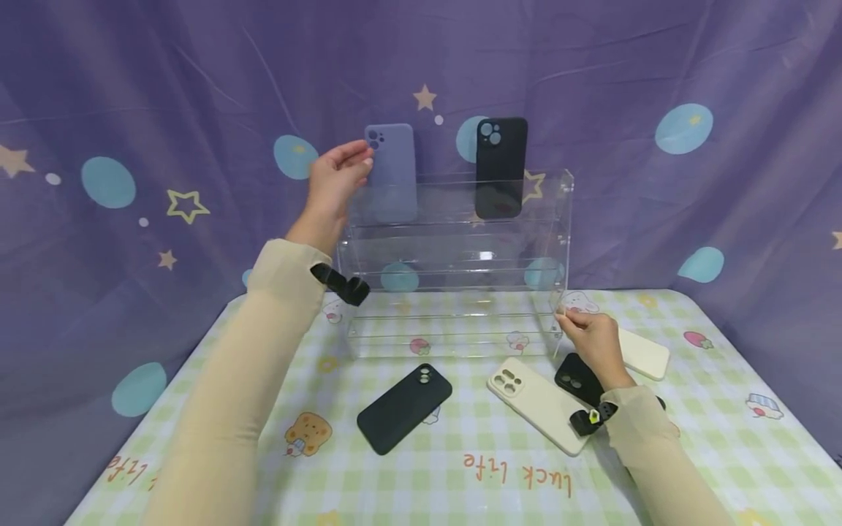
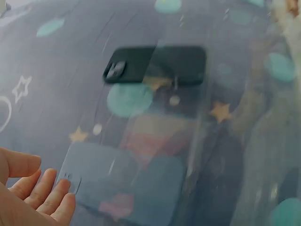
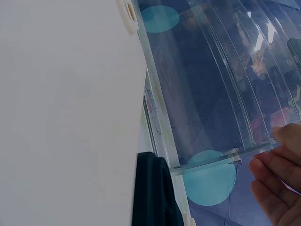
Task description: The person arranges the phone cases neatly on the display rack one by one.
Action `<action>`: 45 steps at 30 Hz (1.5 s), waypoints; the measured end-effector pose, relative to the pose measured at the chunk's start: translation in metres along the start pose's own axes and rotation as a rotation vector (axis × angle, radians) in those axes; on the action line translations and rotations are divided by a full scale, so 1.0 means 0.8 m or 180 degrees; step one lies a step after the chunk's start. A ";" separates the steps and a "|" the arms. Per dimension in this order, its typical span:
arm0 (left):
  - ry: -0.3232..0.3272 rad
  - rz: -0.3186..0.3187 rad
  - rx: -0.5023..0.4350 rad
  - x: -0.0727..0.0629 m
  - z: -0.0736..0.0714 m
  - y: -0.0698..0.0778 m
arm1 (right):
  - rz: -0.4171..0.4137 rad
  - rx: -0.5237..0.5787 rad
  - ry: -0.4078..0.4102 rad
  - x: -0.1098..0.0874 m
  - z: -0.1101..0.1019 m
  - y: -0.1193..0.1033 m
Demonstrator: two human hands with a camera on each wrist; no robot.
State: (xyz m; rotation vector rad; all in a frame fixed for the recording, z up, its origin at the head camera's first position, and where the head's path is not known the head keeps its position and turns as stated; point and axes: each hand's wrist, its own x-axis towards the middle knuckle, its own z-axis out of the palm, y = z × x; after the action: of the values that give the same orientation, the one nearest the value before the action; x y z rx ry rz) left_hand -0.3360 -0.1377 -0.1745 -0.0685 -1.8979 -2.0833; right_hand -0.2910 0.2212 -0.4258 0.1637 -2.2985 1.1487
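A clear acrylic display rack (image 1: 454, 325) with several tiers stands at the back of the table. On its top tier a lavender phone case (image 1: 395, 175) leans upright at the left, and a black phone case (image 1: 501, 164) at the right. My left hand (image 1: 338, 183) is raised beside the lavender case, fingertips at its camera-side edge; in the left wrist view the thumb and fingers (image 2: 47, 193) are spread apart. Low at the rack's right side, my right hand (image 1: 592, 340) pinches the side panel between thumb and fingers, also seen in the right wrist view.
In front of the rack lie a dark green-black phone case (image 1: 404, 409), a cream phone case (image 1: 539, 405), another black case (image 1: 575, 376) partly under the right wrist, and a white case (image 1: 645, 354) behind it. A purple patterned curtain (image 1: 625, 58) hangs behind the checked tablecloth (image 1: 296, 489).
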 end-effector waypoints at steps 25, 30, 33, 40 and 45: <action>-0.1058 -0.0571 0.0060 -0.162 -0.048 -0.175 | 0.0003 0.0064 -0.0026 0.000 -0.002 -0.001; -0.1017 -0.0809 0.0048 -0.180 -0.052 -0.213 | -0.0027 0.0056 0.0005 0.001 -0.001 0.000; -0.0932 -0.0942 0.0060 -0.192 -0.051 -0.232 | -0.0048 0.0055 0.0025 0.001 -0.001 0.000; -0.0690 -0.1092 0.0089 -0.207 -0.049 -0.256 | -0.0038 0.0061 0.0002 0.001 -0.001 0.001; -0.0848 -0.1023 0.0245 -0.207 -0.048 -0.268 | -0.0049 0.0057 0.0004 0.001 -0.001 0.002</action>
State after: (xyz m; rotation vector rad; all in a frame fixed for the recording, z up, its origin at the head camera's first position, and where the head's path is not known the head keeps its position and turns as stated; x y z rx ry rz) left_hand -0.2290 -0.1273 -0.4259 -0.0253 -2.2744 -2.2993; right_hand -0.2918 0.2228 -0.4259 0.1872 -2.2826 1.1615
